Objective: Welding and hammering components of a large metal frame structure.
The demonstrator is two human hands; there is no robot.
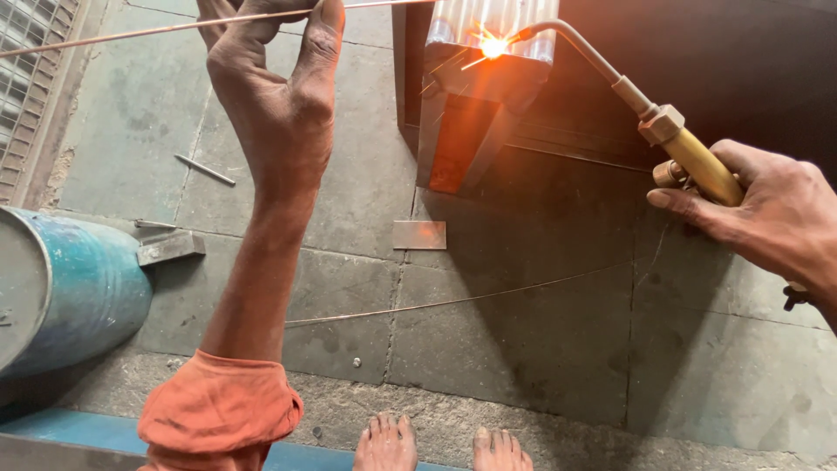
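My left hand (277, 83) is raised at the top and pinches a thin metal filler rod (131, 31) that runs across the top of the view toward the flame. My right hand (767, 214) grips the brass handle of a gas torch (689, 153) at the right. The torch's bent tube reaches left to a bright flame (494, 46) on the top edge of a ribbed metal box (475, 96), which glows orange on its front face. Sparks scatter around the flame.
A blue metal drum (65, 292) lies at the left. On the stone floor sit a small flat metal plate (418, 235), a short rod (204, 169), a metal block (170, 248) and a long thin wire (453, 302). My bare feet (432, 445) show at the bottom.
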